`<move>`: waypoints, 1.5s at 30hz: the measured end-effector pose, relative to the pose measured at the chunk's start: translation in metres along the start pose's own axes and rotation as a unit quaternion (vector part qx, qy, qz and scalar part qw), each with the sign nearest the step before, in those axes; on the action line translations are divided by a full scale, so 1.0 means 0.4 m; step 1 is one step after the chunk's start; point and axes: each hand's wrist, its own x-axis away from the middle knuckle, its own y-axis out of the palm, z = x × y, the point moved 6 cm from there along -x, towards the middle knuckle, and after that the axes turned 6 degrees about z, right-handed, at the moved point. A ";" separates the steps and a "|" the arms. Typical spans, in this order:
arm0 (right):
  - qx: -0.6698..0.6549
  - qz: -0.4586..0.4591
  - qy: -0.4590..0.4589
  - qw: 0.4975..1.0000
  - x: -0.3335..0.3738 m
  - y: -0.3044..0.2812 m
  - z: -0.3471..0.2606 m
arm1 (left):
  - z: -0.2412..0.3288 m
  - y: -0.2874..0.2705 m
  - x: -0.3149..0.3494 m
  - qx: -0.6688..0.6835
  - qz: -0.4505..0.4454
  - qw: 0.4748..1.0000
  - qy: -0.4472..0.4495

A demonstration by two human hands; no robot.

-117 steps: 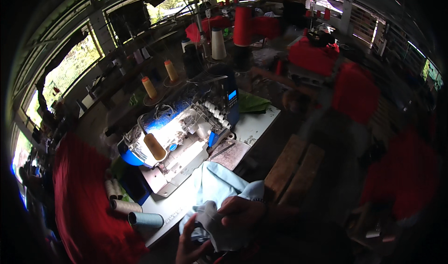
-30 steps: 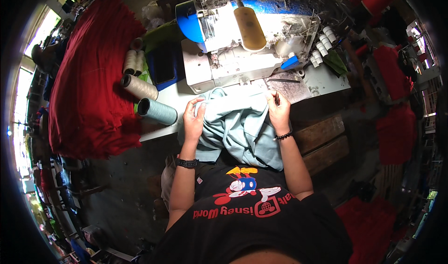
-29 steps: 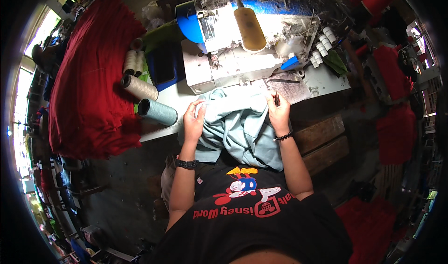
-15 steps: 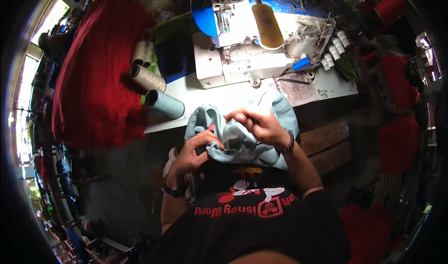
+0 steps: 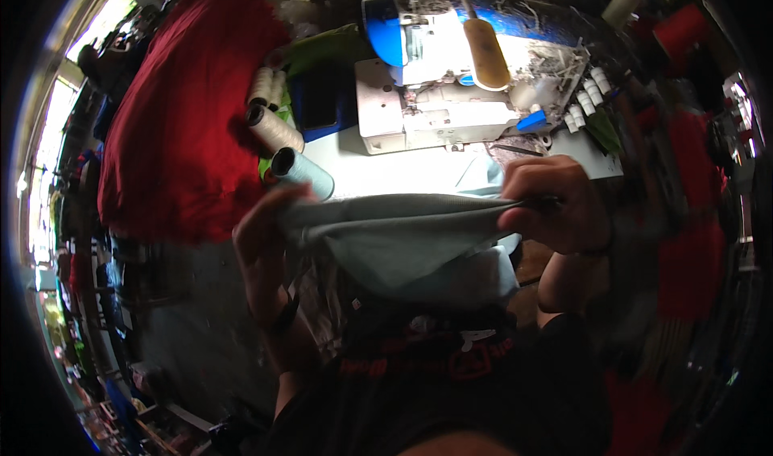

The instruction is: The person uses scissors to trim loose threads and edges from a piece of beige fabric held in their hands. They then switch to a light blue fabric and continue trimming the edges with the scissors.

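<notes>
A light blue-green garment [image 5: 394,242] is stretched sideways between my two hands, in front of the sewing machine [image 5: 435,126]. Its upper edge, which looks ribbed, runs nearly straight from hand to hand, and the cloth sags below in folds. My left hand [image 5: 270,222], blurred by motion, grips the garment's left end. At the other end my right hand [image 5: 555,202] is closed on the edge, thumb and fingers pinched together. Part of the cloth reaches back onto the lit white table [image 5: 378,174].
Left of the machine lie a light blue thread cone [image 5: 310,174] and a cream thread cone [image 5: 274,130]. A large heap of red cloth [image 5: 181,134] stands at the left. A yellow-brown lamp [image 5: 487,53] hangs over the machine. Several small white spools [image 5: 588,97] are at its right.
My hands have moved apart and pulled the bunched garment out into a taut, wide span. The right hand, formerly raised over the cloth, now grips its right end. The view has shifted slightly.
</notes>
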 end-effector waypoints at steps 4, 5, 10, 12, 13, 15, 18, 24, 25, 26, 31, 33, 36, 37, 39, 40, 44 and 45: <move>0.159 0.071 0.194 0.965 0.059 -0.011 0.132 | -0.221 0.097 -0.030 0.298 -0.083 0.941 -0.139; 0.173 0.055 0.275 0.944 0.079 0.010 0.200 | -0.268 0.129 -0.025 0.422 -0.117 0.881 -0.179; 0.097 0.226 0.210 0.946 0.135 0.042 0.381 | -0.396 0.237 0.008 0.448 0.024 0.821 -0.353; 0.077 0.270 0.210 0.937 0.153 0.048 0.425 | -0.368 0.248 -0.003 0.367 -0.003 0.869 -0.333; 0.049 0.290 0.204 0.934 0.160 0.050 0.442 | -0.360 0.250 -0.011 0.291 -0.039 0.908 -0.298; -0.007 0.325 0.192 0.926 0.165 0.055 0.455 | -0.358 0.243 -0.017 0.174 -0.073 0.951 -0.243; -0.222 0.264 0.298 0.890 0.165 0.071 0.461 | -0.372 0.233 -0.026 0.149 -0.038 0.962 -0.226; -0.106 0.296 0.272 0.910 0.173 0.058 0.510 | -0.350 0.277 -0.025 0.318 0.023 0.905 -0.282; -0.164 0.314 0.285 0.891 0.184 0.060 0.525 | -0.355 0.279 -0.025 0.326 0.018 0.901 -0.285; -0.222 0.329 0.296 0.869 0.182 0.058 0.520 | -0.361 0.279 -0.029 0.303 0.011 0.915 -0.266; -0.392 0.343 0.326 0.789 0.192 0.072 0.505 | -0.360 0.261 -0.035 0.112 0.020 0.983 -0.141; -0.412 0.350 0.318 0.779 0.193 0.069 0.498 | -0.367 0.258 -0.032 0.070 -0.015 0.988 -0.135; -0.413 0.343 0.309 0.785 0.184 0.061 0.472 | -0.359 0.273 -0.036 0.147 -0.071 0.974 -0.154; -0.396 0.327 0.308 0.801 0.176 0.059 0.458 | -0.346 0.278 -0.036 0.102 -0.104 0.979 -0.144; -0.358 0.277 0.302 0.839 0.148 0.051 0.411 | -0.295 0.292 -0.043 0.011 -0.170 0.978 -0.121; -0.324 0.256 0.303 0.859 0.135 0.049 0.388 | -0.305 0.293 -0.043 -0.012 -0.202 0.966 -0.159; -0.256 0.165 0.254 0.918 0.071 0.050 0.262 | -0.196 0.311 -0.058 -0.076 -0.211 0.975 -0.005; -0.282 0.139 0.233 0.920 0.056 0.057 0.231 | -0.160 0.324 -0.058 -0.092 -0.251 0.964 0.003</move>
